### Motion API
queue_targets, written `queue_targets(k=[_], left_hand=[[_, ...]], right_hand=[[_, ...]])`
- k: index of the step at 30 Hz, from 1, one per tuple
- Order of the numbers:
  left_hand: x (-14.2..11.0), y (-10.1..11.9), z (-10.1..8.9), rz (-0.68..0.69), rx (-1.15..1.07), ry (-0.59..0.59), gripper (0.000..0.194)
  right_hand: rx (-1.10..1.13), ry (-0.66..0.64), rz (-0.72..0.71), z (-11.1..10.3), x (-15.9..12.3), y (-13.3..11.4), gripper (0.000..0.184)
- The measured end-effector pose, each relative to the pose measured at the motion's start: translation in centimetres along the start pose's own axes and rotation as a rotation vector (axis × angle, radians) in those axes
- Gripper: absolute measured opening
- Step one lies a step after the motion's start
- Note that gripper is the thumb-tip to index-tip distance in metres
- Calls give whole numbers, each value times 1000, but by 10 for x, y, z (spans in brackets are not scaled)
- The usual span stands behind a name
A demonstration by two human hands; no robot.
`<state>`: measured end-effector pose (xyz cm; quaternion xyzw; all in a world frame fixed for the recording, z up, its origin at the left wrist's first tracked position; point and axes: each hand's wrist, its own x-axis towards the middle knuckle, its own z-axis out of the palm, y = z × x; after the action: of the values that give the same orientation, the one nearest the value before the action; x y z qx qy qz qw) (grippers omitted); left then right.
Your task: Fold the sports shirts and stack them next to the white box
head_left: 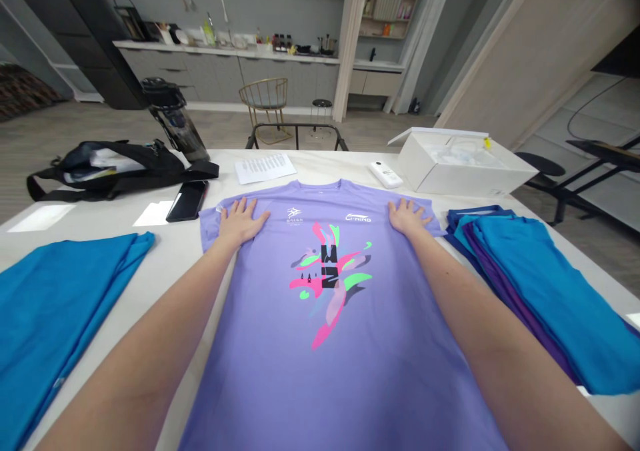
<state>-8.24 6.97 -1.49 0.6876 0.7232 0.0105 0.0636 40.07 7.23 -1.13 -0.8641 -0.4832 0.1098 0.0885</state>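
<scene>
A purple T-shirt (280,331) lies spread front side up on the white table, its collar away from me. Its chest carries a colourful print and small white logos. My left hand (241,221) rests flat with fingers spread on the left shoulder and sleeve area. On the opposite sleeve area, my right hand (408,218) presses down, also flat with fingers apart. Neither hand grips the cloth. The shirt's lower hem is out of view.
Blue cloth (75,284) lies at left; folded shirts (555,284) are stacked at right. Behind are a black bag (120,171), a phone (187,201), a bottle (177,121), a paper (265,168), a white device (385,174) and a white box (460,171).
</scene>
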Motion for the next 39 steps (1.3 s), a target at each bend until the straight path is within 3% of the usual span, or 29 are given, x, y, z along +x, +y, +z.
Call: queue_targets(k=[4,5,7,9,11,13,17,22,25,29,32,35,37,39], left_hand=[[-5,1,-10,-32,4,-28,90],[-5,5,-12,-16,4,-10,88],[-3,20,-16,85,1,71,78],[4,41,-18,233,-15,155,67],[16,66,-18,332,-39,184,60],[31,88,-16,358,-58,165,57],[63,117,-13,266,-112,55,59],[93,122,-5,232,-148,-10,70],[93,117,-1,257,-156,-7,70],[66,103,0,273,-135,82,68],[38,83,-5,213,-102,84,69],[17,50,-11,132,-111,77,71],[10,26,-13,71,-123,56,72],[9,4,-12,26,-113,24,74]], right_hand=[[-53,46,53,-5,-5,-18,84],[-73,97,-24,-5,-7,-25,81],[-100,168,-319,-5,-10,-44,73],[-89,144,-628,0,-13,-68,66],[-63,57,-745,7,-16,-95,64],[-51,-30,-700,17,-18,-119,65],[-32,-133,-559,32,-15,-146,66],[-60,-87,-513,44,-1,-158,72],[-61,-85,-542,48,5,-161,75],[-3,47,-613,41,-6,-155,73],[-3,165,-579,25,-20,-130,70],[-2,161,-345,7,-25,-88,73],[5,74,-158,0,-21,-56,77],[-11,-8,-71,-3,-15,-28,77]])
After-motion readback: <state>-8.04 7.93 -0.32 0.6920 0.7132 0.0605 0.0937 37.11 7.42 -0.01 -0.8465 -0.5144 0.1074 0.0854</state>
